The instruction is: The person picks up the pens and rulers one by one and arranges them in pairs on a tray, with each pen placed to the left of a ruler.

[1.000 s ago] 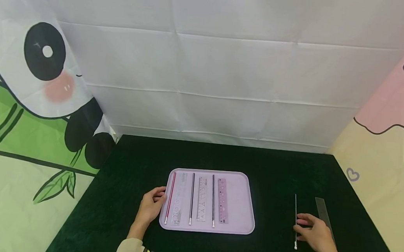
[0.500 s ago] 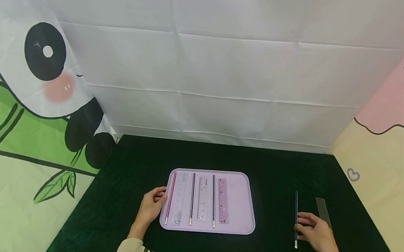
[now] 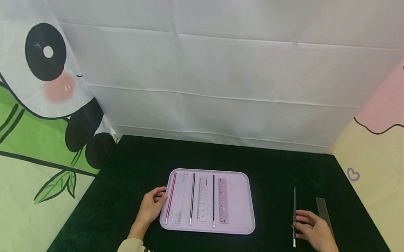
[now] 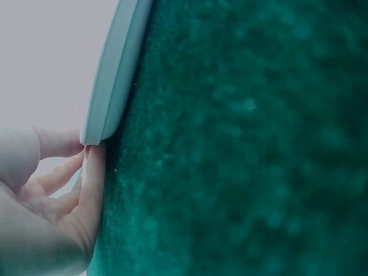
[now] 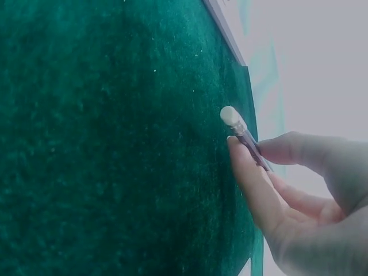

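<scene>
My left hand (image 3: 151,204) pinches the left edge of a pale lilac tray (image 3: 242,207); in the left wrist view thumb and fingers meet at the tray's rim (image 4: 109,86). To the right of the tray, my right hand (image 3: 315,231) holds a dark pencil (image 3: 294,204) between thumb and fingers, its white eraser end towards me. The right wrist view shows that pencil's eraser (image 5: 230,116) beyond the fingertips. On the tray lie a red pencil (image 3: 171,196), a clear ruler (image 3: 178,202), a dark pencil (image 3: 192,199), a clear stencil ruler (image 3: 202,200), another dark pencil (image 3: 213,201) and a pink ruler (image 3: 223,201).
A greyish see-through ruler (image 3: 324,210) lies on the dark green tabletop (image 3: 273,166), partly hidden behind my right hand. White cloth (image 3: 226,73) hangs along the table's back edge, with printed cloths at both sides.
The pencil in my right hand has turned to show its dark side, and has shifted slightly left and away from me. My left hand and the tray have stayed still.
</scene>
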### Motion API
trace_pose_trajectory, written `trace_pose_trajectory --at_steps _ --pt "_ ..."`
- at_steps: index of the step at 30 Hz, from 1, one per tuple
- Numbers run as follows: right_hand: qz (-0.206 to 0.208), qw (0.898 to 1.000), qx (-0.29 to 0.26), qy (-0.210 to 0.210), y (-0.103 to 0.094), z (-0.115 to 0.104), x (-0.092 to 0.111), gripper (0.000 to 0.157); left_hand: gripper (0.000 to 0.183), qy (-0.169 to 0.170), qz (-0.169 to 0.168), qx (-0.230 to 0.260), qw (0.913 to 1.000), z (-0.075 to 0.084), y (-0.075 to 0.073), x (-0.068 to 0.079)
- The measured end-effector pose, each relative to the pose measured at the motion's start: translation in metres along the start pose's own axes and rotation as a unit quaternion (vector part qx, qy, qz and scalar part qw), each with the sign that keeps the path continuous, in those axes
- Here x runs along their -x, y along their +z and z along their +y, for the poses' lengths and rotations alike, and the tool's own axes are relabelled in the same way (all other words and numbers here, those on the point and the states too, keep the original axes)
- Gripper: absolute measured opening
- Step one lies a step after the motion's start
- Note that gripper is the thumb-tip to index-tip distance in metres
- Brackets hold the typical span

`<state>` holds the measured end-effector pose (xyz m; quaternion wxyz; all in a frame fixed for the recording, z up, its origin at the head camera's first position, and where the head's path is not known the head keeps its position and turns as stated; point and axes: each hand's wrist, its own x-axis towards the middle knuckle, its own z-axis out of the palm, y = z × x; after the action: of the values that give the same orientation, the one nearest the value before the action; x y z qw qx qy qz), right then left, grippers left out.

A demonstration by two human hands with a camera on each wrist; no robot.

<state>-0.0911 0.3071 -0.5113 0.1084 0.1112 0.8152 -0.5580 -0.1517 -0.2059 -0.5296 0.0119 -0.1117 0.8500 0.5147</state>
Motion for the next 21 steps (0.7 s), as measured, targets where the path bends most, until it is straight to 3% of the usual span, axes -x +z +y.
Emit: trace_pose_trajectory --at_steps 21 --pt "-0.003 1.000 -0.009 -0.007 0.0093 -0.0099 -0.0012 0.052 0.036 -0.002 0.000 0.002 1.0000 -0.0006 -0.0002 -0.0004"
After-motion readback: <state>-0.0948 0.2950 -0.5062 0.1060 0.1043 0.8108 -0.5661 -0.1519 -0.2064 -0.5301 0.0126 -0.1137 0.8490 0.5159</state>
